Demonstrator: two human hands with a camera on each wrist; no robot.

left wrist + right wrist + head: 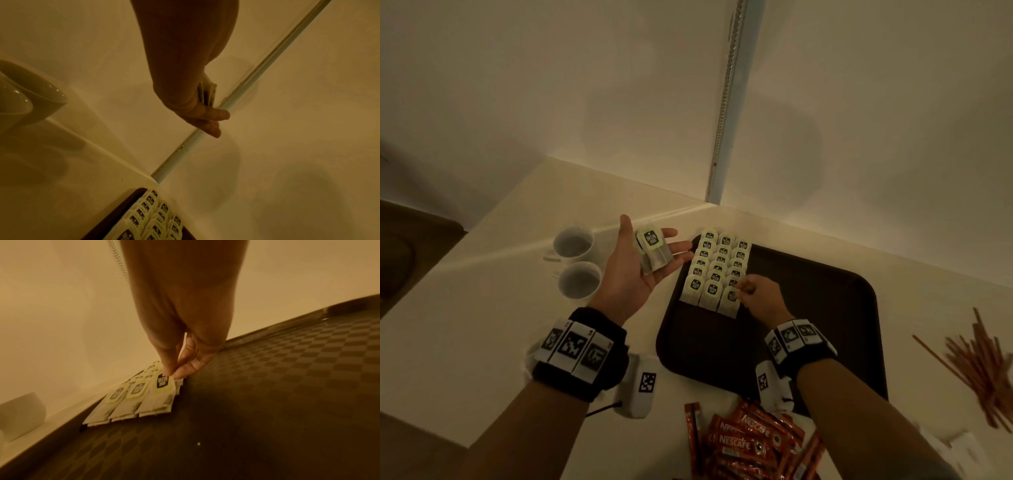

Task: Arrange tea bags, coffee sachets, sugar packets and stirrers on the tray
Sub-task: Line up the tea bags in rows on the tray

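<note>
Evidently light, limp tea bags (714, 270): my right hand (758, 296) pinches tag; left hand (643, 263), fingers apart, cradles spare bags (652, 251).

two white cups (577, 262) side by side on counter (465, 329), left.

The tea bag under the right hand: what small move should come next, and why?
Probably let go of the front tea bag and reach for another. The right hand pinches its tag as it lies in line, ending the third row on the tray. The left hand, palm up, offers a small stack of tea bags.
</note>
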